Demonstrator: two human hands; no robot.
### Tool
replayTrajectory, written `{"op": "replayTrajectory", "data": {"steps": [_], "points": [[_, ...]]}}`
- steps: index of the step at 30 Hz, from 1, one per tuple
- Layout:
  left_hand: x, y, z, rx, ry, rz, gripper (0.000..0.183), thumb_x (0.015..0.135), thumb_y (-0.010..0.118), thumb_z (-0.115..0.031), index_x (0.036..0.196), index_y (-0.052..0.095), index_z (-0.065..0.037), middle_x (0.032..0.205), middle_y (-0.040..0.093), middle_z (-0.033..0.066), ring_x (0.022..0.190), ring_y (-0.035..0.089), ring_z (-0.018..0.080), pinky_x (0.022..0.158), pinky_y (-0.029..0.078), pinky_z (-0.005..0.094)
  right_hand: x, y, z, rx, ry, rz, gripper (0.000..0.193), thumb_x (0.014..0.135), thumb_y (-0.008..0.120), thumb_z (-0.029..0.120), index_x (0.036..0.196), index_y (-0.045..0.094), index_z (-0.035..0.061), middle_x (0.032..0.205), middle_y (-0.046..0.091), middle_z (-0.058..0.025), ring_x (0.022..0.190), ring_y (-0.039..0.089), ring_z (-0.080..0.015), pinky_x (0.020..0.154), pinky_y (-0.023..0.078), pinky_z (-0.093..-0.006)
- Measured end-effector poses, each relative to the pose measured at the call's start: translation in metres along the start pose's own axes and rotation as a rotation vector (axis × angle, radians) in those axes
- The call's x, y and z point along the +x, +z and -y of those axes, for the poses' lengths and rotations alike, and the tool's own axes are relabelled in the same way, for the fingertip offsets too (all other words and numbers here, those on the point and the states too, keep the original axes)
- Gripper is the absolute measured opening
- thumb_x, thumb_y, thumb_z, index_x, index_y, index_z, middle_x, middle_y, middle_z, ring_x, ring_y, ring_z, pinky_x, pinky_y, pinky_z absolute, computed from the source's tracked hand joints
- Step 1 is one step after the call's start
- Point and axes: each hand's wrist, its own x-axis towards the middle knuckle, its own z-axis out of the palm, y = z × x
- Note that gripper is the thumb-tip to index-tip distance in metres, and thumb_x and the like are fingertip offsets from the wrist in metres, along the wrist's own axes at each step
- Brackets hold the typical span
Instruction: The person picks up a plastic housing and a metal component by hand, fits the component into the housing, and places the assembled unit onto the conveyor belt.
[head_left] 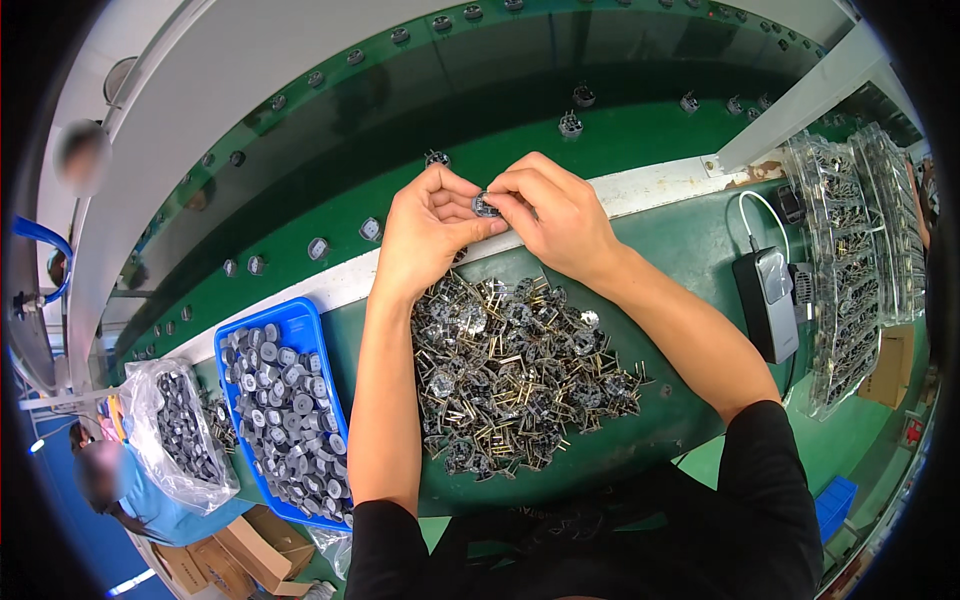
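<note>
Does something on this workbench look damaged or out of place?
Yes: the white rail shows brown patches, perhaps wear, beside the white post, unlike its cleaner stretches. The pronged parts lie in a loose heap, which may be normal.

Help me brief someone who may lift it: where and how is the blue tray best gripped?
Probably by the raised rim at both short ends, from above: the blue tray is elongated and heaped with grey round parts, and its long sides run close to the clear bag and the left forearm.
</note>
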Motion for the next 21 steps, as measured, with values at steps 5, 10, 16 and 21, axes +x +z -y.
{"op": "replayTrajectory", "data": {"steps": [5, 10, 16, 21], "points": [[0.001, 0.0, -0.001, -0.094, 0.018, -0.001, 0.029, 0.075, 0.074, 0.012, 0.097, 0.057, 0.002, 0.091, 0.068, 0.0129, 0.085, 0.07, 0.0147, 0.075, 0.057, 0.0255, 0.002, 0.002, 0.002, 0.258, 0.295, 0.015, 0.015, 0.079, 0.073, 0.003, 0.092, 0.064, 0.0006, 0.081, 0.06, -0.0093, 0.072, 0.065, -0.0223, 0.062, 0.052, -0.0317], [0.001, -0.003, -0.003, 0.054, 0.014, 0.014, 0.029, 0.077, 0.075, 0.006, 0.104, 0.062, 0.003, 0.096, 0.069, 0.0133, 0.084, 0.069, 0.0149, 0.075, 0.056, 0.027, 0.006, -0.007, -0.008, 0.505, 0.598, 0.185, 0.018, 0.083, 0.072, 0.004, 0.1, 0.068, -0.0004, 0.085, 0.064, -0.0077, 0.077, 0.064, -0.0126, 0.066, 0.051, -0.027], [-0.005, -0.04, -0.021, 1.013, 0.064, -0.363, 0.033, 0.078, 0.074, -0.018, 0.108, 0.068, -0.005, 0.098, 0.066, 0.0127, 0.086, 0.066, 0.024, 0.076, 0.052, 0.0362, 0.01, -0.025, -0.051, -0.503, 0.223, 0.197, 0.014, 0.083, 0.068, 0.015, 0.091, 0.073, 0.0047, 0.088, 0.069, -0.0092, 0.087, 0.061, -0.0293, 0.086, 0.048, -0.0408], [-0.017, -0.074, -0.013, 1.108, -0.14, -0.35, 0.042, 0.076, 0.076, -0.026, 0.111, 0.067, -0.006, 0.102, 0.064, 0.0144, 0.094, 0.064, 0.0279, 0.083, 0.051, 0.0398, 0.01, -0.016, -0.035, -0.544, 0.099, 0.01, 0.024, 0.08, 0.07, 0.014, 0.104, 0.07, 0.0087, 0.1, 0.063, -0.0085, 0.093, 0.057, -0.0288, 0.084, 0.047, -0.0406]]}}
